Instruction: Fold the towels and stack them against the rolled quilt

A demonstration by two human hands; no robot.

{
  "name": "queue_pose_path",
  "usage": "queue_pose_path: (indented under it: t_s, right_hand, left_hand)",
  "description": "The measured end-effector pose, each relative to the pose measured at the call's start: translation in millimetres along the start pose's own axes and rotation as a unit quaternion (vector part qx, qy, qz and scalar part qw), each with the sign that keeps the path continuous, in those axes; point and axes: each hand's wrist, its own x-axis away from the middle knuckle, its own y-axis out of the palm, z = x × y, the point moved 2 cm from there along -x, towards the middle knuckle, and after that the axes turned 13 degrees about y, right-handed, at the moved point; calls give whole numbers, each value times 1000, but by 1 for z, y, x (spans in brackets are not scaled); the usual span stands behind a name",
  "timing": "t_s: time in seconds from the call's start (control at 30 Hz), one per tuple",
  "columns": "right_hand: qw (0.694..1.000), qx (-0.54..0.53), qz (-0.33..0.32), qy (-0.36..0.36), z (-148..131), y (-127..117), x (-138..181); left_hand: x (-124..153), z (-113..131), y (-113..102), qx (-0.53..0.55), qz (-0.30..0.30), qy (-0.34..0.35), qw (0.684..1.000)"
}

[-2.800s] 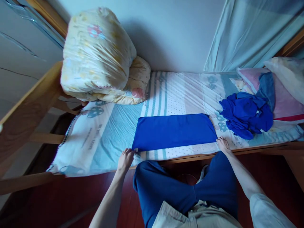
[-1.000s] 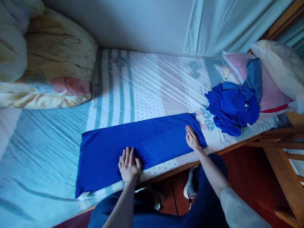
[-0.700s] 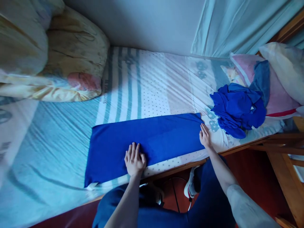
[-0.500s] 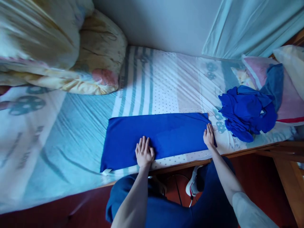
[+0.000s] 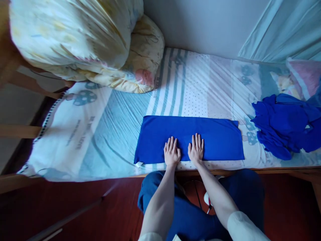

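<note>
A blue cloth (image 5: 213,124), folded into a long flat rectangle, lies along the near side of the bed. My left hand (image 5: 172,152) rests palm down on its near half, left of the middle, fingers stretched out. Beside it, a short gap to the right, my right hand (image 5: 196,149) also lies flat on the cloth with fingers extended. A small white tag (image 5: 139,164) sticks out at the cloth's near left corner. Neither hand grips anything.
A crumpled pile of blue cloth (image 5: 286,124) sits at the right, near a pink pillow (image 5: 306,77). A bulky yellowish quilt (image 5: 95,36) is heaped at the back left. The patterned bed sheet (image 5: 110,117) reaches the wooden bed edge (image 5: 225,172) before my knees.
My right hand has moved left from the cloth's right end to near its middle, beside my left hand. The view has swung left, so the bed appears farther right.
</note>
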Motion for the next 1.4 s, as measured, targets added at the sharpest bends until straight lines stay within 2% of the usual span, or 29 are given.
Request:
queue_pose_path:
  t_s: [0.23, 0.37, 0.5, 0.57, 0.63, 0.73, 0.83, 0.93, 1.07, 1.2, 1.3, 1.4]
  right_hand:
    - [999, 6, 42, -14, 3, 3, -3]
    - [998, 1, 63, -20, 2, 7, -3]
    - [998, 22, 63, -18, 9, 13, -4]
    - [998, 37, 53, -18, 15, 18, -4]
    - [998, 51, 42, -24, 21, 23, -4]
    - [996, 66, 42, -34, 24, 27, -3]
    - [996, 69, 58, -26, 19, 22, -3]
    - [995, 67, 69, -22, 10, 14, -3]
    - [995, 65, 78, -26, 4, 7, -4]
    - [995, 64, 78, -23, 4, 7, -4]
    - [995, 59, 75, -25, 4, 7, -4]
    - [995, 57, 80, -24, 3, 6, -4]
  left_hand:
    - [0, 0, 0, -19, 5, 14, 1000]
    - [3, 1, 1, -23, -15, 10, 1000]
    - [-3, 21, 9, -2, -23, -18, 1000]
    - [-12, 38, 18, 44, -33, 15, 998]
    - [-25, 56, 29, 109, -72, 83, 988]
    - [-40, 64, 42, 186, -129, 157, 961]
    - [-43, 42, 39, 205, -130, 163, 956]
    - [-35, -1, 18, 181, -95, 141, 969]
    - [-27, -63, -22, 107, -17, 56, 993]
    - [-29, -110, -57, 37, 39, -31, 998]
    - [-30, -130, -74, -4, 67, -77, 995]
    - [-34, -129, -79, -44, 67, -82, 993]
